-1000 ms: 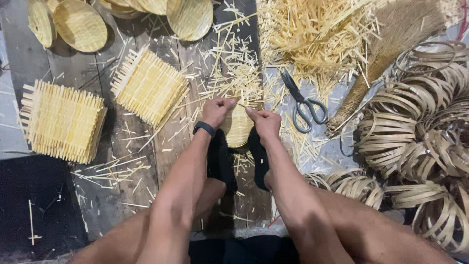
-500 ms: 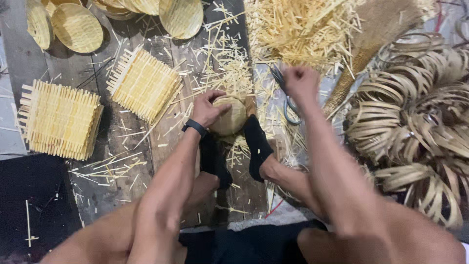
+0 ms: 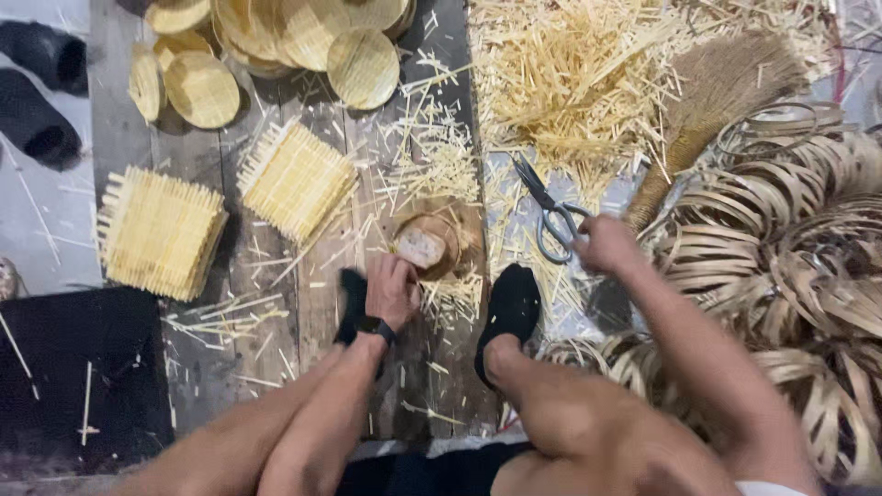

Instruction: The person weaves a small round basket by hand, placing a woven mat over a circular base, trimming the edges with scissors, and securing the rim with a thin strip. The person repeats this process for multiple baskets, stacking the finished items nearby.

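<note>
Bamboo throughout: round woven lid (image 3: 424, 246) at frame centre on the plank floor (image 3: 138, 147), ringed by a bent strip. Left hand (image 3: 391, 289) curls around its lower edge. Right hand (image 3: 604, 243) closes on steel scissors (image 3: 548, 213), centre right. Square slat mats (image 3: 296, 179) lie upper left.

The left hand (image 3: 393, 289) is low and near the body, with the fingers curled downward and the back of the hand facing up; a dark band sits on its wrist, and the forearm runs back toward the lower left. The right hand (image 3: 604, 244) is stretched further forward and to the right, the fingers closed in a loose grip, the arm almost straight.
</note>
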